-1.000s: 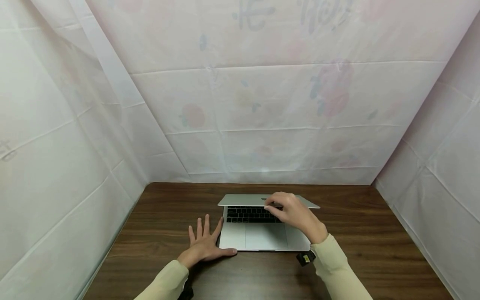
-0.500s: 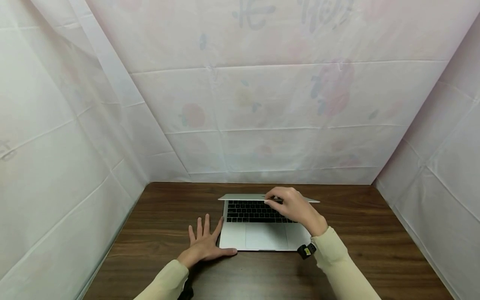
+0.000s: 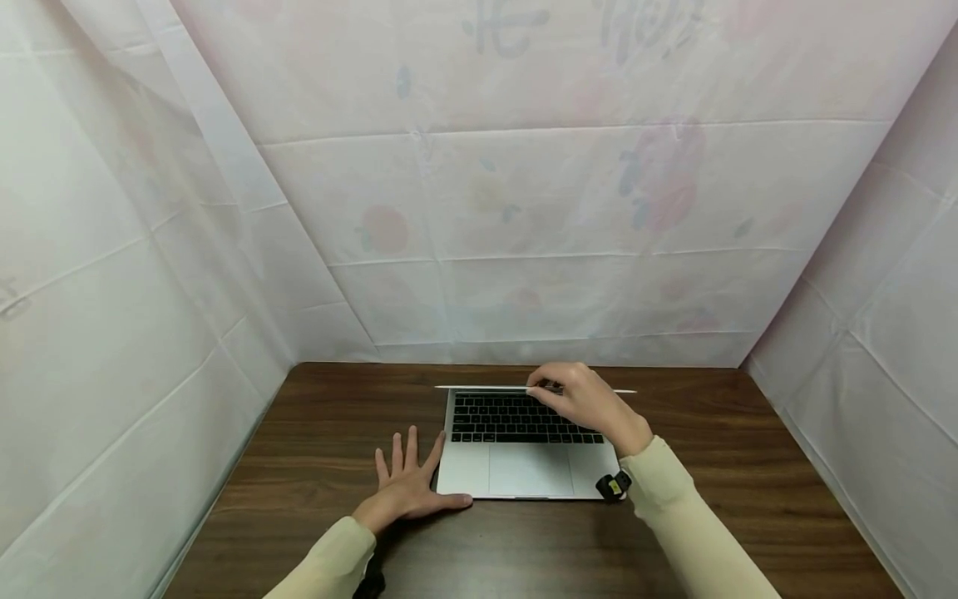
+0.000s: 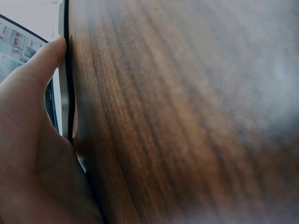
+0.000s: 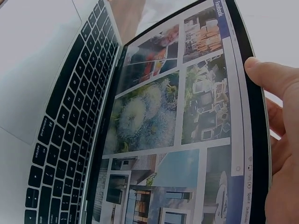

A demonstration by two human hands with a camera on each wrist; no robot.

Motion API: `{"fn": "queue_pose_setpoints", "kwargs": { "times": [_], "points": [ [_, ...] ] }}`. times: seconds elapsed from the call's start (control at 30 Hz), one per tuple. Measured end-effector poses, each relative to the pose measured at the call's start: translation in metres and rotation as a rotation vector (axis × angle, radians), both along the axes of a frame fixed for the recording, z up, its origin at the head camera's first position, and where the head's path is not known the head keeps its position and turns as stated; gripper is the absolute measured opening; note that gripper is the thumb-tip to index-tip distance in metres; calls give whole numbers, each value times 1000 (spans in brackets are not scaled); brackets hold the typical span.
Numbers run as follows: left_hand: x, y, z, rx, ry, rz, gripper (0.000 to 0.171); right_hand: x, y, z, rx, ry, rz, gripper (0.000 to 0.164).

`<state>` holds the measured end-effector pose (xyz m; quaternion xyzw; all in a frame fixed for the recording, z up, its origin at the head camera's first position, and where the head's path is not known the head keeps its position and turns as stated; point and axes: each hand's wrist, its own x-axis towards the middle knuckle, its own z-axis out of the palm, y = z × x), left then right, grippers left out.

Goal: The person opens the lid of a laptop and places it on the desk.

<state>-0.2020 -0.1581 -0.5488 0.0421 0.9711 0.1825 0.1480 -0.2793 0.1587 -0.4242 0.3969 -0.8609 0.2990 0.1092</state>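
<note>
A silver laptop (image 3: 527,474) lies on the table with its black keyboard (image 3: 516,416) facing me. Its lid stands nearly upright, a thin line in the head view. My right hand (image 3: 580,403) pinches the lid's top edge, the thumb on the front bezel and the fingers behind. In the right wrist view the lit screen (image 5: 145,116) shows a page of photos. My left hand (image 3: 407,491) lies spread at the laptop's left front corner, its thumb along the front edge. The left wrist view shows that thumb (image 4: 51,53) against the base edge.
A dark wood-grain table (image 3: 322,449) carries the laptop. White cloth with faint fruit prints hangs behind it (image 3: 539,208) and along both sides. A black wrist camera (image 3: 614,485) hangs under my right wrist, close by the laptop's right front corner.
My right hand has raised the lid up and back, from tilted low over the keyboard to nearly upright. More of the keyboard shows now. My left hand has stayed in place.
</note>
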Motion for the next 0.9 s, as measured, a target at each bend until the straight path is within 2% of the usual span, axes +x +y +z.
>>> {"fn": "queue_pose_setpoints", "kwargs": {
  "times": [0.2, 0.33, 0.57, 0.9],
  "points": [
    [0, 0, -1, 8, -8, -2, 126, -4, 1, 3, 2, -28, 8, 13],
    [-2, -1, -8, 29, -15, 1, 129, -8, 1, 5, -3, -13, 17, 12],
    [-6, -5, -25, 34, 17, 12, 134, -13, 1, 8, 0, 29, 17, 8],
    [-6, -5, -24, 17, 7, 10, 133, -12, 1, 12, 0, 27, -4, 7]
  ]
}}
